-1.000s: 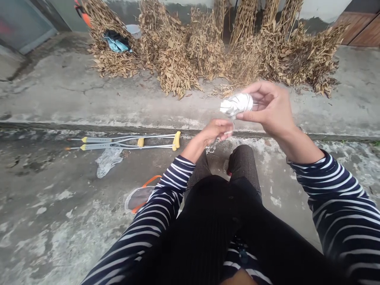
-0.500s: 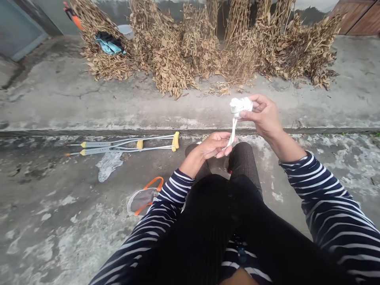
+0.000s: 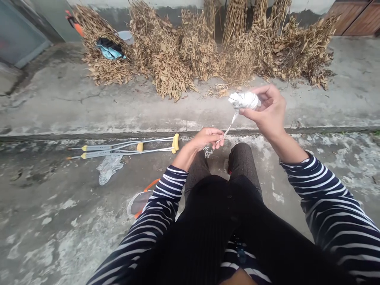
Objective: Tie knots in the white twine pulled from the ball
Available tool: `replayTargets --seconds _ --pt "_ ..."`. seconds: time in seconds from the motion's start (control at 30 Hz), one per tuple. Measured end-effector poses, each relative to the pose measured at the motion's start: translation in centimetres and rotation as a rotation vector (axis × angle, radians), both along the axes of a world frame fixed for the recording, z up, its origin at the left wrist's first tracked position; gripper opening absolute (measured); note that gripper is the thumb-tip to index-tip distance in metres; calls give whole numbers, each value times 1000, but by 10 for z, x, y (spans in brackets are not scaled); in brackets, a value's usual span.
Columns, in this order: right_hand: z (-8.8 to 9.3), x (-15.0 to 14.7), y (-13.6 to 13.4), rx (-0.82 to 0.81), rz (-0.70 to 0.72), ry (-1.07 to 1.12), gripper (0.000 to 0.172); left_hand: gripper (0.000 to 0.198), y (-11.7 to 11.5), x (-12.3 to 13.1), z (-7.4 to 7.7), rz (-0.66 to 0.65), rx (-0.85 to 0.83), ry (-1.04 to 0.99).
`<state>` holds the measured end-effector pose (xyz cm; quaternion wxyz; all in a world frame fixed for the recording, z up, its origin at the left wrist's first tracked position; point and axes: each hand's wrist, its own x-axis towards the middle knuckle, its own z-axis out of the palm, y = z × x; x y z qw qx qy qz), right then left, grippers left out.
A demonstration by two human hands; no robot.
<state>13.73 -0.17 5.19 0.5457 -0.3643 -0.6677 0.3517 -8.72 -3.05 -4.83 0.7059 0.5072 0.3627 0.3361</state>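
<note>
My right hand (image 3: 268,111) is raised in front of me, fingers closed around a white wound bundle of strip (image 3: 244,100). A thin white strip (image 3: 228,128) runs down and left from that bundle to my left hand (image 3: 208,138), which pinches its loose end just above my knees. Both arms wear dark sleeves with white stripes. My legs in dark trousers stretch forward below the hands.
A pair of metal crutches with yellow pads (image 3: 124,145) lies on the concrete at left, with a clear plastic bag (image 3: 107,168) beside it. An orange-rimmed object (image 3: 139,201) sits by my left elbow. Bundles of dry brown plants (image 3: 202,51) lean against the far wall past a step edge (image 3: 89,133).
My right hand dipped with the bundle, then rose again and shifted slightly right. The left hand stayed low, pinching the strip, which is now drawn thin and taut between the hands.
</note>
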Motion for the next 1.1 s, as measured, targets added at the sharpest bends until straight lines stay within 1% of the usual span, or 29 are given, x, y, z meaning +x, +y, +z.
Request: replayTargets --seconds 0.03,0.07,0.1,0.13,0.17,0.2,0.23,0.3,0.37,0.47,0.53,0.6,0.73,0.8,0.87,1.03,1.1 --pt "2 0 -2 2 0 -12 51 27 3 0 2 40 21 50" --pt "4 -1 -3 5 0 -24 50 21 5 2 5 115 51 94" --pt "4 -2 -4 8 -2 -36 50 17 5 5 8 215 96 122" --pt "4 -2 -4 12 -9 -49 49 17 5 9 11 325 151 128" --pt "3 -3 -4 16 -18 -63 47 20 3 16 15 426 207 106" --pt "1 -4 -3 19 -28 -78 45 24 -1 23 20 498 254 59" --pt "-1 -5 -1 22 -38 -88 44 26 -4 30 24 536 282 -3" --pt "-7 -9 1 23 -45 -98 41 29 -11 46 30 559 268 -126" --pt "-12 -12 2 23 -51 -100 41 30 -14 58 34 562 207 -200" --pt "-19 -19 0 20 -66 -103 40 19 -12 68 36 592 163 -201" --pt "-22 -22 -3 10 -76 -92 40 15 -12 68 38 606 172 -168" --pt "-24 -23 -6 -6 -87 -69 40 19 -13 65 39 600 169 -147" --pt "-28 -23 -8 -27 -83 -37 42 20 -15 55 39 523 95 -167" --pt "-30 -24 -11 -29 -80 -19 42 20 -12 52 35 485 73 -157" --pt "-33 -26 -16 -35 -74 3 42 20 -6 50 29 481 69 -111" --pt "-47 -32 -37 -103 -34 84 43 4 8 51 9 574 91 10" --pt "-54 -34 -43 -135 -34 143 46 5 13 52 -3 603 159 51"
